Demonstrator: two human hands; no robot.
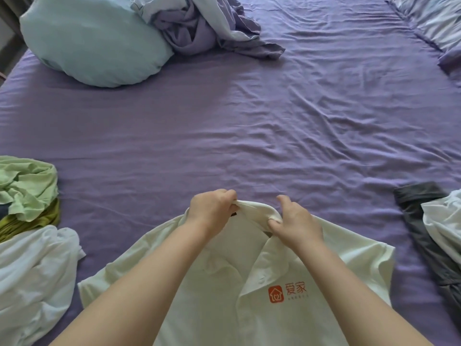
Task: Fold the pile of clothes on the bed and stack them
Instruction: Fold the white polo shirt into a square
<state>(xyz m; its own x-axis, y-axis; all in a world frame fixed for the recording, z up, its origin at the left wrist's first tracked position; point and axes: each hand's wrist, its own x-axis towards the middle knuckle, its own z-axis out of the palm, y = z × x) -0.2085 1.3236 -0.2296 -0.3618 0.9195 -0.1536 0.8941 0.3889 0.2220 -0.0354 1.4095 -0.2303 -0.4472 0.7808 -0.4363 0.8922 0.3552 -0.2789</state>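
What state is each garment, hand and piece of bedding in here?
white polo shirt: spread face up, unfolded
left hand: grip on collar
right hand: grip on collar
green garment: crumpled
white garment: crumpled
grey garment: unfolded
pillow: lying flat

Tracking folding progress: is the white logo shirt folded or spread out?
Spread: the white logo shirt lies flat, both sleeves out, collar held by both hands.
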